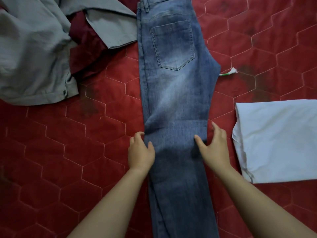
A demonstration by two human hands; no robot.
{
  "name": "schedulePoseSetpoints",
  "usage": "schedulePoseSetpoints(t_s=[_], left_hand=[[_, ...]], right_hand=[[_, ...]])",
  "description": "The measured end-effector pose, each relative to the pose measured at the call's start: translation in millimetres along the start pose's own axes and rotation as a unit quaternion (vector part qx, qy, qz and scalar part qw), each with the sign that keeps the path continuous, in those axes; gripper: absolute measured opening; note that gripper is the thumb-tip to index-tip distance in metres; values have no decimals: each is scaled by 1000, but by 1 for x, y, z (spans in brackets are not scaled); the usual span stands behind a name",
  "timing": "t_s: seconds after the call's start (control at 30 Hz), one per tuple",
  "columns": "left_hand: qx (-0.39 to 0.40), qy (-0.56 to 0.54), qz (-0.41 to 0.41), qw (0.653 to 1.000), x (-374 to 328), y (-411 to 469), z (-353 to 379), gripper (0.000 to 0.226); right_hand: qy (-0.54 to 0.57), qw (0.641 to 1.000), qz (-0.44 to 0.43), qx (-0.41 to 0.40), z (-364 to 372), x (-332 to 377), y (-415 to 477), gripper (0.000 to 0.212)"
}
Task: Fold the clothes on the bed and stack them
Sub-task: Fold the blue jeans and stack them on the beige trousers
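— What do we see of the hands?

— Our left hand [141,152] sits at the left edge of the jeans [173,93]. Its thumb lies on the denim and its fingers curl down at the edge. We cannot tell whether it pinches the cloth or only rests there. Our right hand [213,146] is spread wide at the opposite edge, with the thumb flat on the denim and the fingers straight and reaching along the right side. It holds nothing.

— And the jeans themselves?

— We see blue denim, faded pale through the middle and darker towards both ends. They are folded lengthwise, one leg over the other, with a back pocket [173,45] facing up. They lie flat on the red quilted bed [68,143], about in the middle of our view.

— Which way do they run?

— The long axis runs straight away from us. The waistband [147,4] is at the far end, and the legs come towards us and pass out of view between our forearms.

— What lies around them?

— A crumpled grey shirt [32,57] lies far left over a dark red garment [84,47], just beside the jeans' upper part. A folded white cloth [277,138] lies to the right, near our right hand but apart from it.
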State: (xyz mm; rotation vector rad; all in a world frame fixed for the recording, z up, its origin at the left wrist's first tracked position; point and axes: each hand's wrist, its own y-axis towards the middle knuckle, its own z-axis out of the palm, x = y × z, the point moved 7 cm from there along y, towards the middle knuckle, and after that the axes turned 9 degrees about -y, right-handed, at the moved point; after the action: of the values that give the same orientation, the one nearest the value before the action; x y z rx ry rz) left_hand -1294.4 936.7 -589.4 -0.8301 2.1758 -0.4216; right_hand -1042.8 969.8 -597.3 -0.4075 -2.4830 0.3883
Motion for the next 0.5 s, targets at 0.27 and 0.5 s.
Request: schedulePoseSetpoints(t_s=[0.27, 0.5], left_hand=[[28, -15, -45, 998, -7, 41, 16, 59], [2, -153, 98, 983, -47, 3, -20, 47]], right_hand=[[17, 996, 12, 82, 18, 12, 37, 77], [132, 988, -78, -23, -34, 34, 6, 51]])
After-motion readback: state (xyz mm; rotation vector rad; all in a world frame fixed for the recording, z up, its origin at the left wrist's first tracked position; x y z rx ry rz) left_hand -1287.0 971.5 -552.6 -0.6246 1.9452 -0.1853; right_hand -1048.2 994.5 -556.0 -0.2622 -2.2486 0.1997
